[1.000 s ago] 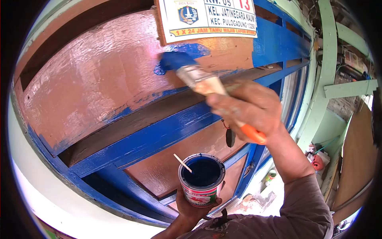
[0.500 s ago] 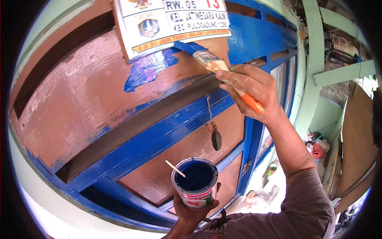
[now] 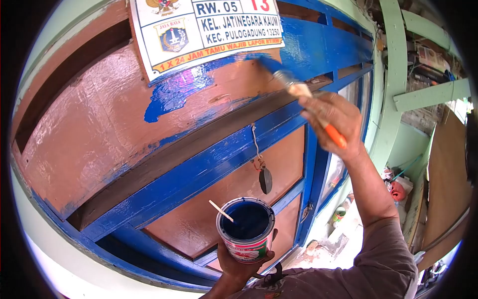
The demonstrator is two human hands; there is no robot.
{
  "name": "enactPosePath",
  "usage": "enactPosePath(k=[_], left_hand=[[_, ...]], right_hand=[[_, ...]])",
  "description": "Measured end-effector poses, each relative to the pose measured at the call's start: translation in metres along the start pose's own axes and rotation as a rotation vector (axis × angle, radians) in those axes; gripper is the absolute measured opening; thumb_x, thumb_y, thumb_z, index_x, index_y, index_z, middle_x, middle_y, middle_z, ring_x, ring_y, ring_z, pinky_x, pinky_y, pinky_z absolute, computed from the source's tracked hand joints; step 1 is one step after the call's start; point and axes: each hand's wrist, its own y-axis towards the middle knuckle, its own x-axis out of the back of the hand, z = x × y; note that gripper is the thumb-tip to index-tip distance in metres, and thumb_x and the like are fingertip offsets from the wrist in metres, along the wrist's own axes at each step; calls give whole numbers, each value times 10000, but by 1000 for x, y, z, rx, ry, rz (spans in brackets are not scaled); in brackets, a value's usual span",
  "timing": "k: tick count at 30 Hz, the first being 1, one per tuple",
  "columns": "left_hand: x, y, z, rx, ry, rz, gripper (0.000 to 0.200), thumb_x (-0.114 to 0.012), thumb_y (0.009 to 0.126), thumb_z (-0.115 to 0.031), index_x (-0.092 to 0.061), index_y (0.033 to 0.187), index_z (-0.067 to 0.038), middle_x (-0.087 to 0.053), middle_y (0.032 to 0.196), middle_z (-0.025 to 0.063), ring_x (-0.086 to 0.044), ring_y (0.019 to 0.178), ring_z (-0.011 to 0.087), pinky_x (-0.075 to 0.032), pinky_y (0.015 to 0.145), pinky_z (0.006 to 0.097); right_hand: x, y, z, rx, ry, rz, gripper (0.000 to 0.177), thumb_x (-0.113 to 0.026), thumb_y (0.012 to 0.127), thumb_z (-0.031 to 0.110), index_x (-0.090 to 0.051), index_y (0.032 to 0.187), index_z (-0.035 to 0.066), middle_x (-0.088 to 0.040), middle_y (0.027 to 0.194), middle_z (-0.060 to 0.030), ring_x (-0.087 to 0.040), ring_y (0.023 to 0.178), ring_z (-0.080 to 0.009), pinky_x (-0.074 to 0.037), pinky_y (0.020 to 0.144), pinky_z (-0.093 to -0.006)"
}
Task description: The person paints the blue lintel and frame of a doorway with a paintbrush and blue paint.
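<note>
My right hand (image 3: pixel 334 119) is closed around the handle of a paintbrush (image 3: pixel 298 88) with an orange end. Its blue-loaded bristles touch the brown panel (image 3: pixel 231 97) just under the lower edge of a white printed sign (image 3: pixel 209 37); brush and hand are slightly blurred. Wet blue paint (image 3: pixel 174 92) shines on the panel below the sign. Lower down, my left hand (image 3: pixel 239 264) grips a paint can (image 3: pixel 246 246) from beneath. Dark blue paint fills part of the can, and a thin pale stick (image 3: pixel 220 211) leans out over its rim.
A dark pendant (image 3: pixel 265 180) hangs on a cord in front of the blue-framed door (image 3: pixel 189 172). Light green posts (image 3: pixel 393 84) stand at the right. On the ground below them are a small tin (image 3: pixel 339 213) and a red item (image 3: pixel 397 191).
My right hand and the brush have moved right and slightly down, and a blue stroke now runs along the sign's lower edge. The can stays almost in place.
</note>
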Motion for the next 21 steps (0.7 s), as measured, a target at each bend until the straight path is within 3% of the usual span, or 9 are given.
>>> enactPosePath(k=[1, 3, 6, 11, 14, 18, 21], left_hand=[[0, 2, 0, 16, -46, 40, 830, -554, 940, -673, -325, 1589, -209, -381, 1578, 183, -366, 1461, 412, -520, 931, 626], [0, 9, 4, 49, -136, 119, 818, -549, 937, -657, -325, 1584, -211, -399, 1549, 184, -326, 1478, 422, -490, 1002, 701], [1, 6, 0, -105, 286, -21, 754, -537, 964, -587, -333, 1579, -202, -406, 1547, 185, -388, 1452, 402, -457, 1085, 690], [-6, 6, 5, -144, 349, 3, 755, -535, 961, -571, -326, 1581, -194, -408, 1545, 187, -415, 1439, 381, -416, 1157, 652], [2, 9, 2, -67, 148, 86, 803, -538, 945, -636, -316, 1584, -204, -403, 1541, 186, -381, 1453, 385, -442, 1115, 654], [9, 8, -2, 51, -124, 34, 856, -537, 924, -716, -312, 1585, -220, -400, 1534, 180, -313, 1473, 411, -497, 969, 647], [8, 11, -2, 22, -111, -19, 864, -535, 920, -730, -321, 1583, -218, -396, 1535, 174, -282, 1480, 429, -495, 888, 626]], right_hand=[[-4, 5, 7, 46, 36, 9, 395, -840, 753, -15, -762, 1134, 51, -720, 895, -113, -711, 739, -250, -566, 622, -340], [-19, 20, 18, 182, 61, 8, 377, -786, 783, 127, -771, 1159, 146, -697, 881, -61, -717, 790, -224, -573, 607, -323], [-59, 51, 57, 335, 137, -77, 338, -762, 783, 172, -761, 1120, 159, -650, 865, -29, -709, 779, -198, -562, 568, -318], [-66, 62, 46, 298, 183, -61, 343, -770, 781, 159, -751, 1123, 150, -654, 862, -42, -706, 770, -206, -565, 582, -316], [-48, 49, 19, 239, 129, 2, 402, -821, 768, 113, -765, 1166, 123, -708, 896, -87, -725, 787, -219, -589, 634, -316], [-18, 28, -9, 87, 66, 55, 454, -862, 762, 49, -764, 1201, 111, -746, 954, -112, -738, 822, -230, -603, 684, -315], [-11, 17, -27, 29, 41, 51, 342, -815, 847, 68, -757, 1180, 118, -752, 947, -100, -742, 840, -252, -596, 669, -329]])
